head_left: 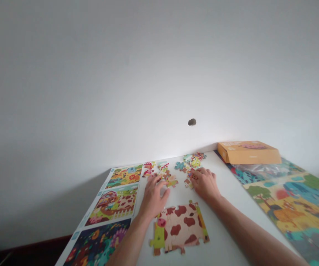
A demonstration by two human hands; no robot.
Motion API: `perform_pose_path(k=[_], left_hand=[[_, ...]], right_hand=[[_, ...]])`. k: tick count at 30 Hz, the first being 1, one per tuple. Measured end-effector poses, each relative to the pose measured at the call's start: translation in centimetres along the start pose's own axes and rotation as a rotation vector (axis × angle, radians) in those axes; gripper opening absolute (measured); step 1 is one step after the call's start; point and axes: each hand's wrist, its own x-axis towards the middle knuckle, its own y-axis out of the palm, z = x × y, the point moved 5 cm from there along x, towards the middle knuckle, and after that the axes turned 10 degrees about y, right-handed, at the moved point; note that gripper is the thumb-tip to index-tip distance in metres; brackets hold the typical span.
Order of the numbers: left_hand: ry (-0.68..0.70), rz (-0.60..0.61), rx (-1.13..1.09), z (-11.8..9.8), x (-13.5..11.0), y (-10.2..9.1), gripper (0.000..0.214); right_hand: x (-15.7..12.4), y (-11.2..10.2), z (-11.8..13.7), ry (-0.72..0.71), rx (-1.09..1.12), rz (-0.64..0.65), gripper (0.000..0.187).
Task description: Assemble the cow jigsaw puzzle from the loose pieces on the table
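Note:
A partly joined jigsaw puzzle [184, 225] showing a brown-spotted cow lies flat on the white table, nearest to me. Beyond it, my left hand [155, 194] rests over loose puzzle pieces [172, 181], its thumb and fingers apart. My right hand [206, 184] is at another group, fingers bent, with a puzzle piece [194, 176] at its thumb side; its fingertips are partly hidden. Further back lie a blue-green piece [179, 165] and a small cluster of pieces [195, 159]. Some red and white pieces [148, 169] lie past my left fingers.
On the left is a sheet of printed reference pictures [115, 203], including the cow farm scene. At the right, an orange box [249, 151] and a clear plastic bag [261, 170] lie on a large animal picture [295, 210]. A white wall [159, 92] with a hole stands behind the table.

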Motion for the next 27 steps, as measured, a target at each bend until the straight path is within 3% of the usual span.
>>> perform_pose_path(k=[4, 6, 8, 12, 14, 20, 22, 24, 27], left_hand=[[0.004, 0.023, -0.062, 0.1, -0.1, 0.2, 0.026], [0.0, 0.036, -0.086, -0.1, 0.0, 0.1, 0.027], [-0.008, 0.046, -0.115, -0.4, 0.1, -0.2, 0.027], [-0.023, 0.051, -0.16, -0.7, 0.3, -0.5, 0.033], [-0.019, 0.031, -0.172, -0.7, 0.4, -0.6, 0.032], [0.028, 0.015, -0.216, -1.0, 0.4, -0.7, 0.027], [0.029, 0.022, -0.23, -1.0, 0.4, -0.8, 0.026], [0.022, 0.018, -0.241, -1.0, 0.4, -0.9, 0.027], [0.008, 0.018, -0.244, -1.1, 0.4, -1.1, 0.029]], right_hand=[[-0.6, 0.8, 1.5, -0.316, 0.197, 0.08, 0.034], [-0.9, 0.7, 2.0, -0.404, 0.263, 0.083, 0.036], [-0.8, 0.5, 1.8, -0.327, 0.229, 0.046, 0.039], [-0.6, 0.1, 0.5, -0.006, 0.025, -0.004, 0.038], [-0.7, 0.2, 0.6, -0.016, 0.031, 0.029, 0.038], [-1.6, 0.7, 2.6, -0.33, 0.249, 0.188, 0.05], [-1.8, 0.4, 3.1, -0.377, 0.246, 0.182, 0.051], [-1.8, -0.1, 2.7, -0.291, 0.164, 0.096, 0.046], [-1.5, -1.1, 1.4, -0.03, -0.023, -0.047, 0.04]])
